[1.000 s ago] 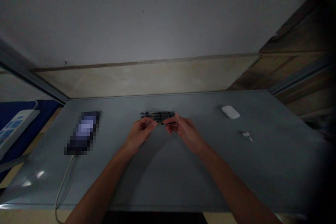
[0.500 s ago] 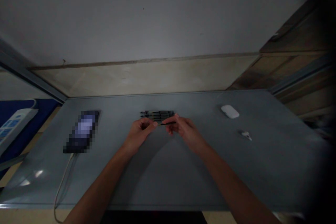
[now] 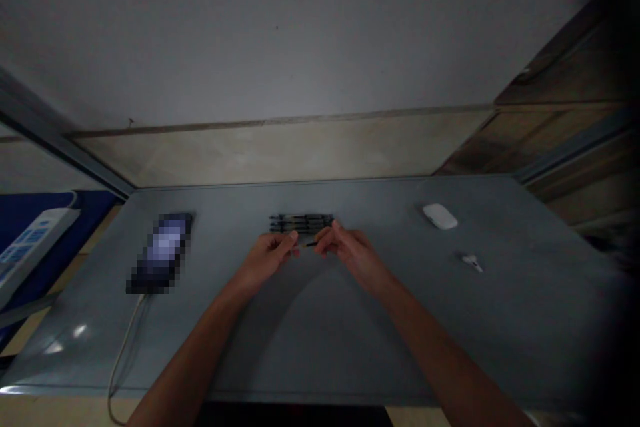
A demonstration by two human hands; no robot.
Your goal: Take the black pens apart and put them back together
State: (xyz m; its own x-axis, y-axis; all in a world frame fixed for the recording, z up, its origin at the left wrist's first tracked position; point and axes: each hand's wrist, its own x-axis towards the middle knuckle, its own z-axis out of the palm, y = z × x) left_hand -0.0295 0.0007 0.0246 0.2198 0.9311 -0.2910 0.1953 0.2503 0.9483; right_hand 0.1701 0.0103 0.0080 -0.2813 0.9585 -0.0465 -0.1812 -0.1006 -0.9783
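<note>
Head view: left hand [image 3: 267, 259] and right hand [image 3: 353, 253] fingers [image 3: 293, 236] pinch a thin black pen [image 3: 311, 244] below lined-up pens [image 3: 301, 223].

A thin black pen [image 3: 310, 244], held level, sits just at six o'clock from a tight row of dark pens [image 3: 301, 223] lying side by side.

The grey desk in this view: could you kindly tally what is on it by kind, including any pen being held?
Pens in a row: 3
Pen held: 1
Phone: 1
White computer mouse: 1
White earbud: 1
Total: 7
</note>
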